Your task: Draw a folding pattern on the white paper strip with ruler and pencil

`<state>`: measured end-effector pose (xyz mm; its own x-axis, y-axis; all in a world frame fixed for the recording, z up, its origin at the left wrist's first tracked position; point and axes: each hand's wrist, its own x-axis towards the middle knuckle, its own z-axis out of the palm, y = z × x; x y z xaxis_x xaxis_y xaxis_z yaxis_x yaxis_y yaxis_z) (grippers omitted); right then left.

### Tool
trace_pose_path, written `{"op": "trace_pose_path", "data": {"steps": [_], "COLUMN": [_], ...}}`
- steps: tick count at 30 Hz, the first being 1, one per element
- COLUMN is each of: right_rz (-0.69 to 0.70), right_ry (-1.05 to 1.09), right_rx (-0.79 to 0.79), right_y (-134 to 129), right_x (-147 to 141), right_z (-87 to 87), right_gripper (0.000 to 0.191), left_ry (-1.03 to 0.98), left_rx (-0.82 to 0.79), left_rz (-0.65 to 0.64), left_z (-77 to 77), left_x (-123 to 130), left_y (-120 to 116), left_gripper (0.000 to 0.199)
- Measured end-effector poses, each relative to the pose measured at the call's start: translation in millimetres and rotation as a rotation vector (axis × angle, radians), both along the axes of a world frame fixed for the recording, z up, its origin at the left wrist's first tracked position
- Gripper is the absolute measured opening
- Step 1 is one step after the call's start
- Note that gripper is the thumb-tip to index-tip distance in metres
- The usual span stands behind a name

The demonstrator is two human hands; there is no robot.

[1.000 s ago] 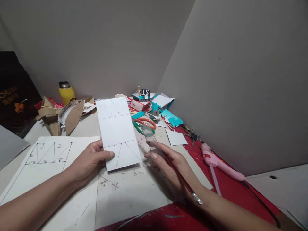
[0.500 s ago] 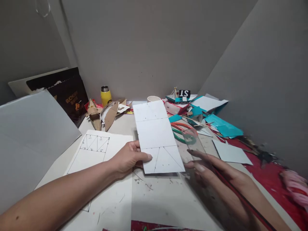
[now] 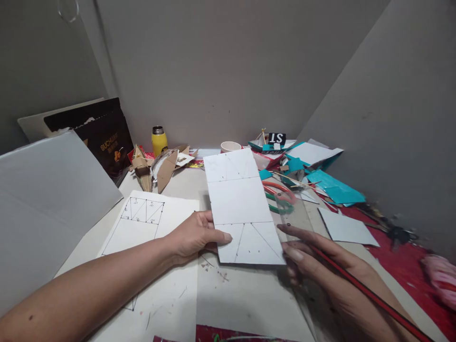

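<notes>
My left hand (image 3: pixel 199 235) grips a white card (image 3: pixel 238 202) by its lower left edge, thumb on the face and the other fingers behind. The card is held up at a tilt, with pencil lines across it and two slanting lines near its bottom. At its lower right corner is my right hand (image 3: pixel 320 266), thumb and fingertips close together; whether they touch the card I cannot tell. That hand holds a clear plastic ruler (image 3: pixel 297 211) and a red and black pencil (image 3: pixel 370 289). A paper sheet with a drawn diagram (image 3: pixel 142 210) lies under my left forearm.
Behind stand a yellow bottle (image 3: pixel 159 142), cardboard pieces (image 3: pixel 166 171) and a round white container (image 3: pixel 231 146). Scissors with red and green handles (image 3: pixel 280 192) lie beyond the card. Blue folded paper (image 3: pixel 335 186) and a white piece (image 3: pixel 347 228) are at right; a dark box (image 3: pixel 110 142) stands left.
The card has shifted slightly right and down in the view, along with my left hand. My right fingers have come nearer its lower right corner. The whole view has turned a little.
</notes>
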<state>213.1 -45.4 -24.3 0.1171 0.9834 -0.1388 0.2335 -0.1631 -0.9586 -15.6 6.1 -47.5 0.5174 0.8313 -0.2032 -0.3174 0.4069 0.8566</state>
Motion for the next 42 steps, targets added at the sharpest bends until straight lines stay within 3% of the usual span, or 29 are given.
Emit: {"op": "trace_pose_path", "data": {"steps": [7, 20, 29, 37, 42], "right_rz": [-0.029, 0.012, 0.075, 0.082, 0.055], "right_ry": [0.190, 0.297, 0.461, 0.465, 0.361], "right_rx": [-0.037, -0.037, -0.039, -0.030, -0.051], "right_y": [-0.4, 2.0, 7.8, 8.2, 5.9], "right_x": [-7.5, -1.3, 5.8, 5.5, 4.9], "right_z": [-1.4, -6.5, -11.3, -13.0, -9.3], "right_gripper": [0.048, 0.044, 0.046, 0.044, 0.045], "left_ry": [-0.021, 0.065, 0.052, 0.042, 0.067], "left_rx": [-0.013, -0.018, 0.013, 0.007, 0.009], "left_rz": [-0.019, 0.015, -0.094, -0.093, -0.023], "left_z": [0.4, -0.2, 3.8, 4.0, -0.1], "left_x": [-0.5, 0.3, -1.3, -1.2, 1.9], "left_y": [-1.0, -0.5, 1.5, 2.3, 1.1], "left_gripper": [0.043, 0.047, 0.045, 0.045, 0.047]}}
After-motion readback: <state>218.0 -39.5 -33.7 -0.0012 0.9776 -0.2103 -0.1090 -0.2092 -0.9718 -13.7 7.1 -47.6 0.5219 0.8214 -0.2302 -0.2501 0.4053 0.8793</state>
